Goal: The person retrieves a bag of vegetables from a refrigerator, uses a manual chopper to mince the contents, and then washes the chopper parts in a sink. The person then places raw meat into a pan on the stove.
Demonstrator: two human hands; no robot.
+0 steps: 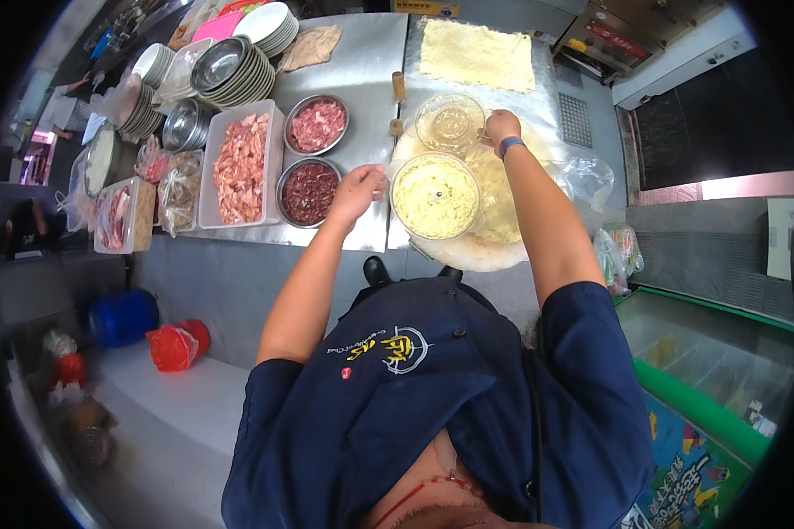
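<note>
A clear round bowl of finely chopped pale-yellow food (435, 196), with a small metal post at its centre, rests on a round chopping board (483, 256). Just left of its rim, my left hand (359, 193) hovers with fingers apart and nothing in them. My right hand (501, 129), with a blue band at the wrist, pinches the right edge of a clear round lid (450, 122) behind the bowl. More yellow chopped food (499, 215) lies beside the bowl, partly under clear plastic film. Left of my left hand is a steel bowl of dark red chopped meat (309, 194).
Another steel bowl of pink meat (317, 124) and a plastic tub of meat pieces (241, 172) stand left. Wooden handles (398, 86) lie mid-table. A yellow cloth (476, 56) is at the back, stacked bowls (238, 73) back left, a green-edged freezer (701, 397) right.
</note>
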